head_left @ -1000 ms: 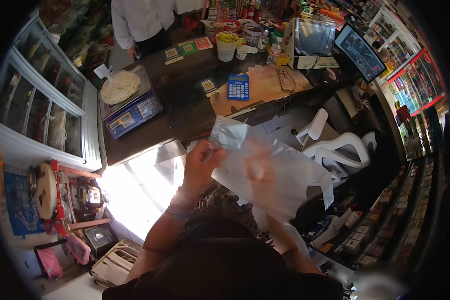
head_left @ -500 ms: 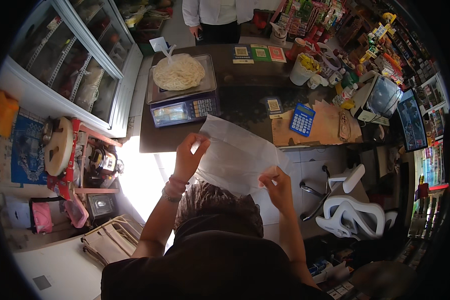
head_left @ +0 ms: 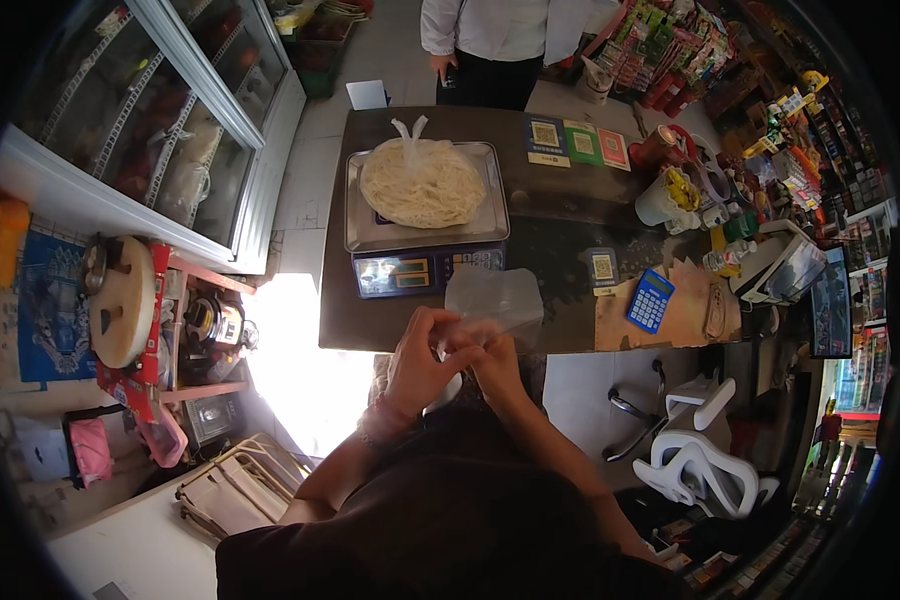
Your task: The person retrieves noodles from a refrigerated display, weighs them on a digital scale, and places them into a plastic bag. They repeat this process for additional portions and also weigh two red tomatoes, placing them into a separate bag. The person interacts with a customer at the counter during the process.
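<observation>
While my left hand (head_left: pixel 415 360) and right hand (head_left: pixel 495 370) meet before my chest, the fingers of both are pinched on the near end of a clear plastic bag (head_left: pixel 502 300); blur hides exactly where each fingertip sits. The bag spreads away from me above the near edge of the dark surface (head_left: pixel 370 328), its far part overlapping the blue scale (head_left: pixel 444 270) in my view. On the scale's metal tray (head_left: pixel 420 241) sits a tied bag of pale strands (head_left: pixel 425 190), its knotted top upright. To my right a blue calculator (head_left: pixel 651 300) lies on a brown sheet (head_left: pixel 688 300), with a small card (head_left: pixel 603 268) just beside it. Across the surface stands a person in a white top (head_left: pixel 500 30), a dark object in one hand.
</observation>
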Demonstrator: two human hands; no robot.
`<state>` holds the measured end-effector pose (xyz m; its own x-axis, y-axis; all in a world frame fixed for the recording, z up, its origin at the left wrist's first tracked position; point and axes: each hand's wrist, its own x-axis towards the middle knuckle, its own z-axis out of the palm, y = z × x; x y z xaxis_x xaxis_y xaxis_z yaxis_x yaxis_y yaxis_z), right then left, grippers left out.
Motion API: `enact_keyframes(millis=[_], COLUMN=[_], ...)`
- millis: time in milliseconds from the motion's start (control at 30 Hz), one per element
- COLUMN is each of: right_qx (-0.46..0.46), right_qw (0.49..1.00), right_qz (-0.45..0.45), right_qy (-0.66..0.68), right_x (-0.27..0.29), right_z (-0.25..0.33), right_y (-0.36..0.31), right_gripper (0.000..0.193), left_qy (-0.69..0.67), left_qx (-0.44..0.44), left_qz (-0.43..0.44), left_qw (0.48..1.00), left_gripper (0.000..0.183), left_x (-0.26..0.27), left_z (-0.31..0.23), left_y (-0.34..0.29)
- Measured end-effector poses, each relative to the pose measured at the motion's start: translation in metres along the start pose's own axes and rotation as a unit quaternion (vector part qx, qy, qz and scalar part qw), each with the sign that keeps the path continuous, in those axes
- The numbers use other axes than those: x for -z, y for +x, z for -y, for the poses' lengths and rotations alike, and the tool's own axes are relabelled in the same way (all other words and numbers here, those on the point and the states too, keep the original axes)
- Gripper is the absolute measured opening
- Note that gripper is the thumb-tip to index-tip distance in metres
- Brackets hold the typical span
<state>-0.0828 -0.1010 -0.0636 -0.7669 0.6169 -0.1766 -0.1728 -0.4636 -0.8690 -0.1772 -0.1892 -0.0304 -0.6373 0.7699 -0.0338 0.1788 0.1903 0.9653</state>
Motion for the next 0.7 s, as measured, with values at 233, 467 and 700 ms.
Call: enact_keyframes(millis=[233,467,700], right_qx=[-0.072,-0.136,-0.061], right_qw=[0.993,0.965,0.953], right_qz=[0.054,0.123,0.173], right_qy=[-0.079,0.186,-0.24], right_x=[-0.026,-0.005,-0.005], right_z=[-0.01,0.026,0.042], right_y=[0.049,0.096,0.207], right_gripper=[0.021,0.02,0.018], left_qy=[-0.072,-0.603,-0.64], left_qx=[-0.044,0.079,-0.087], left_qz=[-0.102,-0.082,-0.321], left_qw=[0.991,0.79,0.692], left_gripper=[0.011,0.009,0.021], left_x=[0.04,0.086,0.196], left_z=[0.034,0.106,0.075], left_y=[0.019,0.053,0.058])
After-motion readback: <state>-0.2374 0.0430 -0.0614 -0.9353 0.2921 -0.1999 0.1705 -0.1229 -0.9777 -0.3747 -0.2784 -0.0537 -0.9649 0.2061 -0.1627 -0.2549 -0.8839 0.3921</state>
